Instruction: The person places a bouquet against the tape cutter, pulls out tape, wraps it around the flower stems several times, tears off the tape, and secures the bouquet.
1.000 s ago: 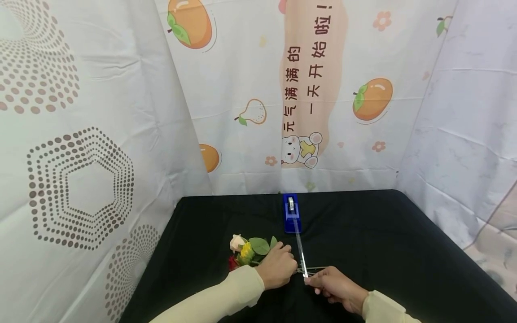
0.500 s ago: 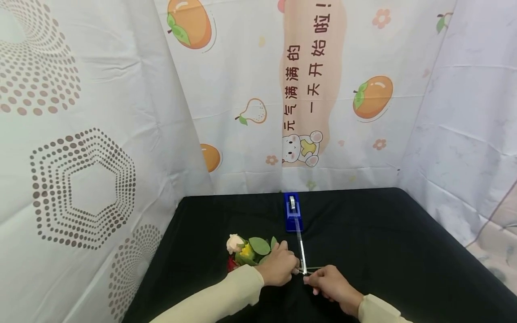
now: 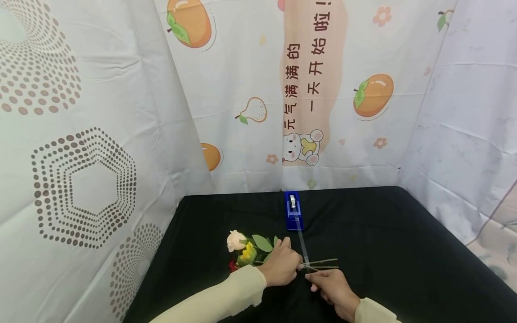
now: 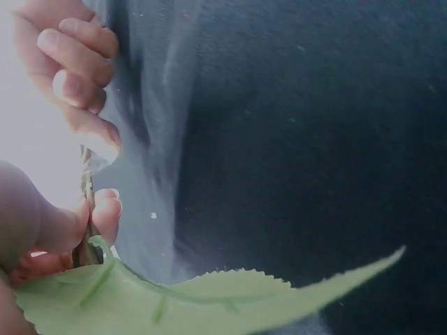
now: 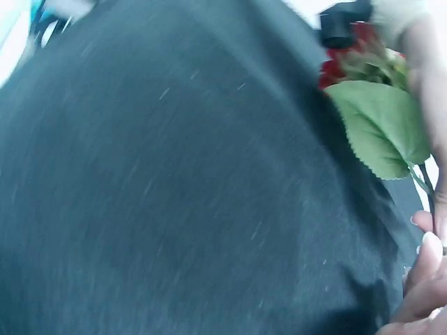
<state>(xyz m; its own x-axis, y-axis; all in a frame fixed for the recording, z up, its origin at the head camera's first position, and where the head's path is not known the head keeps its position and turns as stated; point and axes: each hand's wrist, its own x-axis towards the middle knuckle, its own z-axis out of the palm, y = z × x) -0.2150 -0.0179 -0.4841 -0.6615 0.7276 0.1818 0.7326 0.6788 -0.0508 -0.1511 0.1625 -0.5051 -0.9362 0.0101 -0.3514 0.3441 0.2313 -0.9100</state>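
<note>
My left hand point(image 3: 281, 264) grips a bunch of artificial flowers by the stems point(image 3: 326, 261), whose cut ends point right. Left of that hand lie a cream rose point(image 3: 236, 241), a yellow flower point(image 3: 248, 252) and a red flower point(image 3: 233, 266); a green leaf point(image 4: 209, 300) crosses the bottom of the left wrist view. A clear strip of tape point(image 3: 303, 244) runs from a blue tape dispenser point(image 3: 289, 220) down to the stems. At its near end, thumb and fingers of my right hand point(image 3: 334, 291) pinch together right beside the stems, holding the tape end.
Black cloth point(image 3: 383, 242) covers the table. The dispenser stands near its back edge. Patterned white curtains point(image 3: 242, 179) hang behind and at both sides.
The stem ends have come further into sight right of the tape, above the right hand. The tape now meets the stems higher up. Left hand shifted slightly right.
</note>
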